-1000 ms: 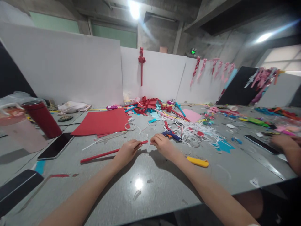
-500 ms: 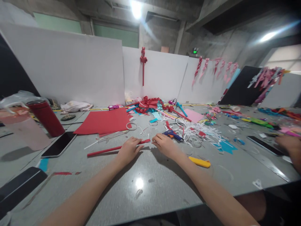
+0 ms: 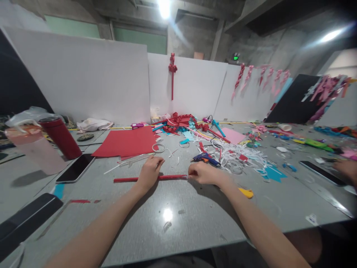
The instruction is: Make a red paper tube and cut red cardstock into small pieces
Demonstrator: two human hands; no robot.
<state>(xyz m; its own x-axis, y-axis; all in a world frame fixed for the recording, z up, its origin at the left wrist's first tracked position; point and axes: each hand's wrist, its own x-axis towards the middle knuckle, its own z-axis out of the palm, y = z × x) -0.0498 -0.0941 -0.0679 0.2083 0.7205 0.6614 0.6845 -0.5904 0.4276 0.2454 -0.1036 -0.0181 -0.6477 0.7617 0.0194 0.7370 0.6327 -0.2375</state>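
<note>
A slim red paper stick [image 3: 125, 179] lies almost level across the grey table in front of me. My left hand [image 3: 150, 173] is over its middle, the palm covering part of it, with curled fingers reaching beyond its far side. At the stick's right end, the fingertips of my right hand [image 3: 203, 172] are pinched together. A small whitish bit shows at that tip; the fingers hide its details. Behind my right hand is a blue glue gun [image 3: 206, 159]. A yellow cutter [image 3: 246, 192], partly hidden by my right forearm, lies to the right.
Red paper sheets [image 3: 126, 142], a phone [image 3: 76, 169], a red flask [image 3: 61, 137] and a pink bottle [image 3: 36, 149] stand or lie left. White paper scraps [image 3: 237, 154] and a teal paper piece [image 3: 273, 172] spread right. Another person's hand [image 3: 346, 167] is by a second phone [image 3: 322, 173].
The stick has turned from slanting to nearly level and come slightly nearer. My right hand has moved right and down, its fingers curling tighter. The left fingers have lifted off the stick's front part.
</note>
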